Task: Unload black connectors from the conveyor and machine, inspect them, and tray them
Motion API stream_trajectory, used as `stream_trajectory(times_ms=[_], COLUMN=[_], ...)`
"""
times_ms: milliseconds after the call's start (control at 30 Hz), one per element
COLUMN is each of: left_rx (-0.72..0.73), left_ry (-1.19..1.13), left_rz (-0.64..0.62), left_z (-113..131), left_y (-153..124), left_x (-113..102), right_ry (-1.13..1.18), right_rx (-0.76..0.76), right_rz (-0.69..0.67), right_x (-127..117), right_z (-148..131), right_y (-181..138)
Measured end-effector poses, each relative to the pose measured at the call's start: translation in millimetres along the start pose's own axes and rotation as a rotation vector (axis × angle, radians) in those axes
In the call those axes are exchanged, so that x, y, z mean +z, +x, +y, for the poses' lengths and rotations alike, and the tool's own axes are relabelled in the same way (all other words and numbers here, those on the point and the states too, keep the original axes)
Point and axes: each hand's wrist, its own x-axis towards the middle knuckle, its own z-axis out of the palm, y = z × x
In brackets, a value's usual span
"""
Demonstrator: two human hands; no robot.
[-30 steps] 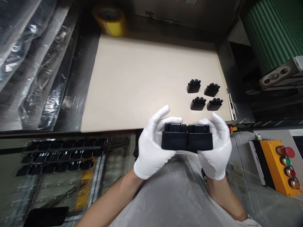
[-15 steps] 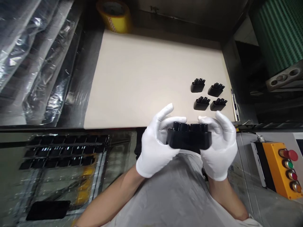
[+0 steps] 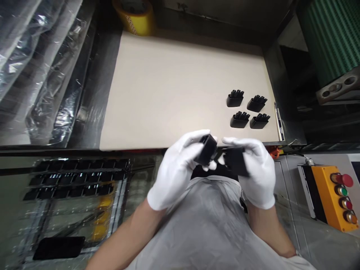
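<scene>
White gloves cover both hands, held over my lap at the worktop's front edge. My left hand (image 3: 180,165) is closed on a small black plastic part (image 3: 207,149), tilted so an open hollow end shows. A second black plastic part (image 3: 237,161), blurred by motion, sits in my right hand (image 3: 257,168), its fingers wrapped round the far side. The two parts are apart, with a narrow gap between them. Several similar black parts (image 3: 239,119) with round tubular prongs stand upright on the beige sheet (image 3: 163,90), beyond my right hand.
A yellow tape roll (image 3: 137,20) stands at the back left. Clear plastic bags (image 3: 53,71) lie at left. Below them is a clear tray (image 3: 119,202) with rows of black parts. A pen (image 3: 278,122) lies along the right edge. An orange button box (image 3: 332,197) is at lower right.
The two black parts were held side by side and level; now they are separated and turned. My left hand has rotated its part to tilt, and my right hand has turned its part too.
</scene>
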Motion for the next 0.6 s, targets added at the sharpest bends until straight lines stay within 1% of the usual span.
stream_trajectory(times_ms=[67, 133, 200, 233, 300, 367, 400, 500, 533, 600], left_rx=[-0.185, -0.29, -0.339, -0.343, -0.286, -0.187, -0.135, -0.004, 0.027, 0.076], left_ry=[-0.164, -0.227, -0.203, -0.152, 0.037, 0.248, 0.324, 0.437, 0.458, 0.505], left_rz=[-0.081, -0.14, -0.179, -0.176, -0.121, -0.083, -0.094, -0.202, -0.228, -0.235], left_z=[2, -2, -9, -12, -15, -15, -14, -11, -11, -10], left_y=[2, -1, -9, -14, -22, -26, -27, -26, -26, -25], left_x=[-7, -13, -18, -20, -23, -26, -27, -29, -29, -29], right_ry=[0.214, 0.458, 0.654, 0.707, 0.735, 0.683, 0.647, 0.549, 0.521, 0.473], right_rx=[0.281, 0.547, 0.723, 0.762, 0.752, 0.689, 0.654, 0.58, 0.575, 0.578], right_rz=[-0.06, -0.128, -0.177, -0.208, -0.283, -0.382, -0.429, -0.522, -0.537, -0.541], right_x=[-10, -17, -21, -22, -22, -22, -22, -22, -23, -22], right_z=[4, 13, 24, 28, 31, 29, 25, 14, 11, 7], right_y=[1, -4, -16, -24, -37, -44, -44, -34, -30, -22])
